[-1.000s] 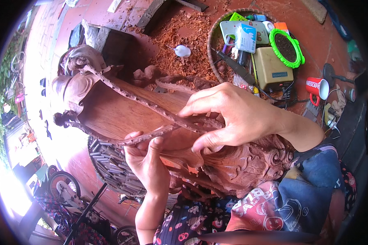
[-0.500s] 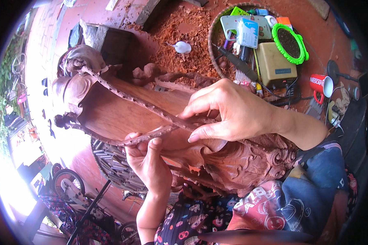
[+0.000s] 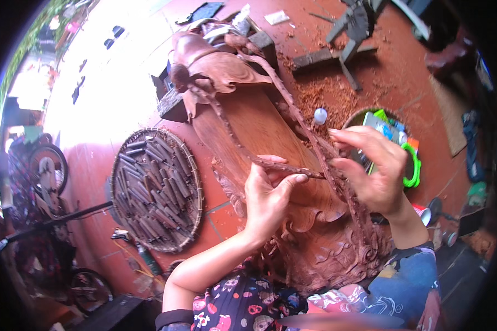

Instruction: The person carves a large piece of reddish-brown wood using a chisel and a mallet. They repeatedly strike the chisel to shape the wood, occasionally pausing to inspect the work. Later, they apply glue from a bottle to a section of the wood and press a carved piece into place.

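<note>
A large reddish-brown wood carving [image 3: 262, 129] lies slanting in front of me, with a smooth panel in the middle and deep scrollwork at its near end. Two thin knobbly carved branches run along it and cross near my hands. My left hand [image 3: 268, 196] pinches the left branch [image 3: 229, 129] between thumb and fingers, just short of the crossing. Beside the right branch [image 3: 290, 102], my right hand [image 3: 375, 165] is raised with thumb and forefinger apart. Its thumb is blurred, and I see nothing held in it.
A round wicker basket [image 3: 199, 207] full of short dark rods stands on the red tiles at left. Wood shavings [image 3: 320, 91] and a small white bottle [image 3: 320, 116] lie beyond the carving. A green-rimmed dish [image 3: 412, 165] and dark wood pieces [image 3: 345, 52] are farther right.
My view has swung, so the carving stands steeper and the basket of rods shows whole. My right hand has come off the branch crossing, its fingers parting. My left hand still pinches the branch.
</note>
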Demonstrator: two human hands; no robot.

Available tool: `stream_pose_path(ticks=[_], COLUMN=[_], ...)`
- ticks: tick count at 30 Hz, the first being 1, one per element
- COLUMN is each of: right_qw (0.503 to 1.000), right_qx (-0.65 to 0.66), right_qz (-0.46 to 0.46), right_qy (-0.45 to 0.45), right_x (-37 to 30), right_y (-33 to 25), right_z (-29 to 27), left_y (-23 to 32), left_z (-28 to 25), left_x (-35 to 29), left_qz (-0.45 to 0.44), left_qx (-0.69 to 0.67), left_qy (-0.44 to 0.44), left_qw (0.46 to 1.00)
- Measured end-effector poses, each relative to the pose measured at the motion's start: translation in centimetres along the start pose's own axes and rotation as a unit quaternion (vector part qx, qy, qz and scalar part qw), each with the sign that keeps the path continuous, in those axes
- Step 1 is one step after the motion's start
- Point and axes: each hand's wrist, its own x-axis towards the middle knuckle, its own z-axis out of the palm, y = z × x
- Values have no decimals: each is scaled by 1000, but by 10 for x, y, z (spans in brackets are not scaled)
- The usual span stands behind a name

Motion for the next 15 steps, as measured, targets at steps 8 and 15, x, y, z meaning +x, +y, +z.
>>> stream_pose_path(ticks=[8, 15], right_qw=[985, 994], right_qx=[-80, -85], right_qz=[-153, -59], right_qy=[3, -31], right_x=[87, 114], right_y=[-23, -25], right_z=[91, 119], left_y=[-13, -12], left_z=[9, 11], left_x=[5, 6], left_qz=[66, 77], left_qx=[0, 89], left_qy=[19, 45], left_qw=[998, 992])
